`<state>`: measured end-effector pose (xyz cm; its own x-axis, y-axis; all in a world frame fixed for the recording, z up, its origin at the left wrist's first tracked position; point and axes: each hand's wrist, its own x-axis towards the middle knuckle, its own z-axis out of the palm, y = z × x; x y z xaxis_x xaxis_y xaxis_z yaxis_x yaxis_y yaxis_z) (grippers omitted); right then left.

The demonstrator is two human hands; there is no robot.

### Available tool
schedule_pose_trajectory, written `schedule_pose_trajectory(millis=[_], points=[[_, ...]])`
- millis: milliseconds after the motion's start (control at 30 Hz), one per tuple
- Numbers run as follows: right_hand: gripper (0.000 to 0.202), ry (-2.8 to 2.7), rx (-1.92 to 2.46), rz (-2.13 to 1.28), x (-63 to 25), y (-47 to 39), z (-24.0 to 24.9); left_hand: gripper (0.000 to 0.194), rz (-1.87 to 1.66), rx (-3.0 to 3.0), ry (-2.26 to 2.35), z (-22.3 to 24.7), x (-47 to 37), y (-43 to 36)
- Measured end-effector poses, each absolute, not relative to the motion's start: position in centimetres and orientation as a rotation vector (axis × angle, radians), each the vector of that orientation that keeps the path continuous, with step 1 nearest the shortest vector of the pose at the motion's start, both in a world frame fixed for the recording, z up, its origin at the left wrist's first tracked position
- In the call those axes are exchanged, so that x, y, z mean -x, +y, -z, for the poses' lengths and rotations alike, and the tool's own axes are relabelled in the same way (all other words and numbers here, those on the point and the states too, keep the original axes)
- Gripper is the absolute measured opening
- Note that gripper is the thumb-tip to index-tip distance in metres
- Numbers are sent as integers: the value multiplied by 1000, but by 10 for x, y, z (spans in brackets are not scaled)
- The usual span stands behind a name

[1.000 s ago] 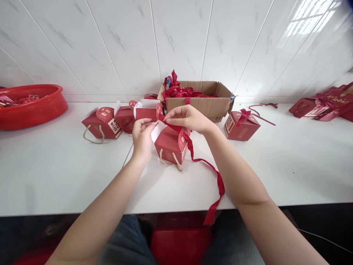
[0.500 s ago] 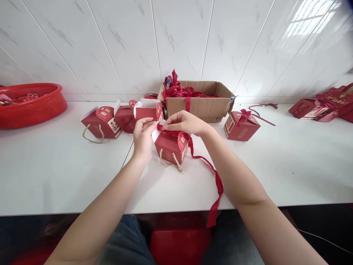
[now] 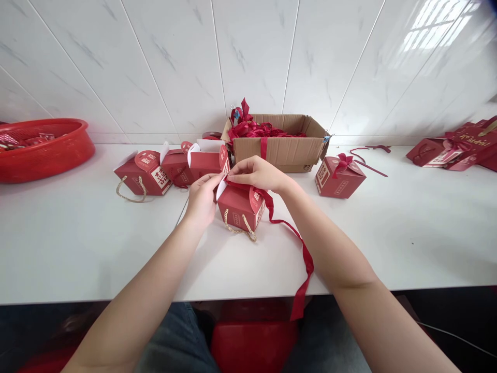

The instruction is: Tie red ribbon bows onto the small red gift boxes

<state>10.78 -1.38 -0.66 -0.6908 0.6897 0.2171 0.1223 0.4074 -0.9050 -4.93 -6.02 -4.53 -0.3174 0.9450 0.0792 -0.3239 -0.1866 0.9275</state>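
Note:
A small red gift box [image 3: 237, 206] with a gold rope handle [image 3: 248, 234] stands on the white table in front of me. A red ribbon [image 3: 286, 223] runs across its top, and its long tail trails right and over the table's front edge. My right hand [image 3: 258, 173] reaches over the box, thumb and fingers pinching the ribbon near the far left corner. At the box's left side my left hand [image 3: 202, 201] is closed on its white-lined flap, thumb near the ribbon. Its fingertips are partly hidden behind the box.
Behind are several red boxes [image 3: 140, 178] with raised flaps and a carton [image 3: 287, 155] of ribbons. A bow-tied box [image 3: 340, 178] sits right, near a loose ribbon [image 3: 368, 165]. A red basket [image 3: 58, 155] stands far left; more red boxes [image 3: 430, 154] lie far right.
My left hand has moved slightly, its fingers drawing in around the box's left flap. My right hand still pinches the ribbon in almost the same place.

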Motion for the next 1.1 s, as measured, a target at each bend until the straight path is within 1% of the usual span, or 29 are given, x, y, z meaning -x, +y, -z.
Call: schedule_pose_trajectory(millis=[133,233,333,500,633,667,767,867,933,1100], points=[[18,-2044,706,-1202,-106,-15,7,18,-1675,-841,1012,46,52,-58],[23,-1940,710,-1118,-104,-15,8,15,-1680,-806,952,46,56,-55],[29,-1979,598,-1198,-104,-15,7,12,-1693,-715,908,45,62,-51],[36,-2054,566,-1329,-117,-13,0,19,-1690,-538,836,40,67,-48],[31,-2245,490,-1435,-136,-5,-3,27,-1706,-433,734,37,68,-48],[33,-2297,451,-1459,-141,-3,-4,27,-1709,-422,709,37,68,-48],[52,-2422,311,-1490,-157,3,-6,26,-1722,-408,660,40,69,-46],[68,-2506,299,-1454,-167,5,-8,26,-1743,-396,654,43,71,-43],[67,-2509,383,-1422,-170,6,-8,26,-1759,-395,658,45,72,-41],[52,-2478,572,-1307,-169,6,-8,27,-1816,-440,700,49,73,-38]])
